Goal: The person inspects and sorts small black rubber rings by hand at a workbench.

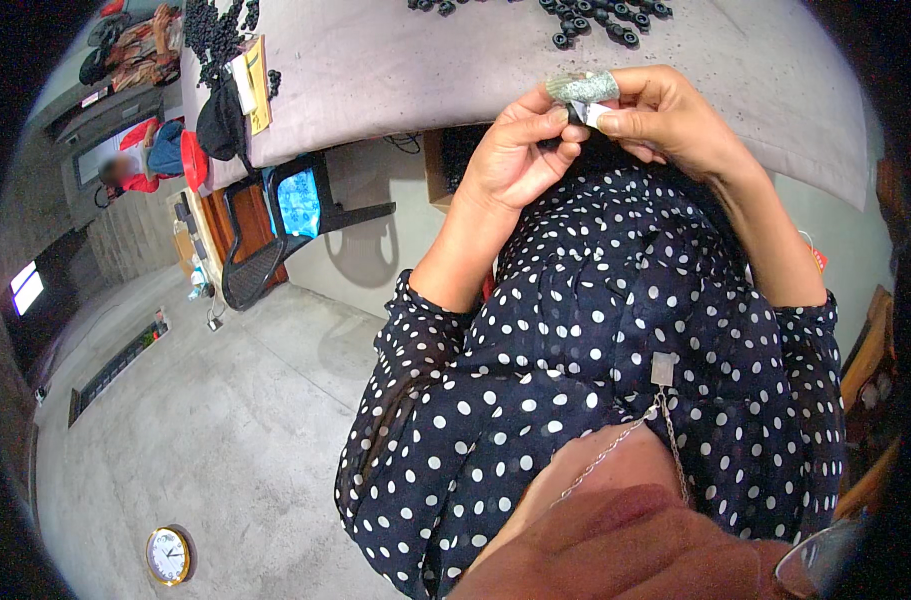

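Close to the near edge of the table (pixel 415 75), my two hands meet in front of my body. My left hand (pixel 520 150) is closed, its thumb and fingers pinching a small black part (pixel 575 116). My right hand (pixel 680 120) is closed as well, its thumb pressed on a small white piece (pixel 594 113) that touches the black part. Grey-green wrapping (pixel 587 87) covers fingertips where the two index fingers come together. Fingers hide much of both small things, so their exact kind cannot be made out.
Loose black round parts (pixel 600 18) lie farther back on the table. At the left end are a heap of small black pieces (pixel 213 40), a yellow board (pixel 258 85) and a black bag-like thing (pixel 221 122). A black chair (pixel 243 275) with a blue cushion (pixel 295 200) stands left.
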{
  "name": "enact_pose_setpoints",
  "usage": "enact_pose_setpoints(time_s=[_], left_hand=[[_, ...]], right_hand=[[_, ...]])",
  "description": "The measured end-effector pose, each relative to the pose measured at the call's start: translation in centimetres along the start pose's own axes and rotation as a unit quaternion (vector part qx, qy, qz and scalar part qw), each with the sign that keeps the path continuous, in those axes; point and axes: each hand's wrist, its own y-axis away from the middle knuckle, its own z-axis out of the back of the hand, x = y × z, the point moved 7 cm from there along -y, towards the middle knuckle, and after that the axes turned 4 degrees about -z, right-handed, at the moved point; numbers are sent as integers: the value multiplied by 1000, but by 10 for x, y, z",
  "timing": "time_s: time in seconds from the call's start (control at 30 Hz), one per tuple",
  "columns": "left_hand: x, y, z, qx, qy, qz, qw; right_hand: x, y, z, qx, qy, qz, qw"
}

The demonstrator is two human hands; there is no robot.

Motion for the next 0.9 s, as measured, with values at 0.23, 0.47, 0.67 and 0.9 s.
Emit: enact_pose_setpoints(time_s=[0.23, 0.47, 0.67, 0.9], left_hand=[[3, 0, 3, -14, 18, 1, 1000], [-1, 2, 2, -14, 23, -9, 1000], [0, 2, 1, -23, 16, -6, 1000], [0, 3, -1, 3, -2, -4, 1000]], right_hand=[[1, 1, -2, -2, -29, 6, 1000], [1, 0, -5, 11, -14, -5, 1000], [0, 0, -3, 8, -19, -4, 1000], [0, 1, -6, 18, -26, -1, 1000]])
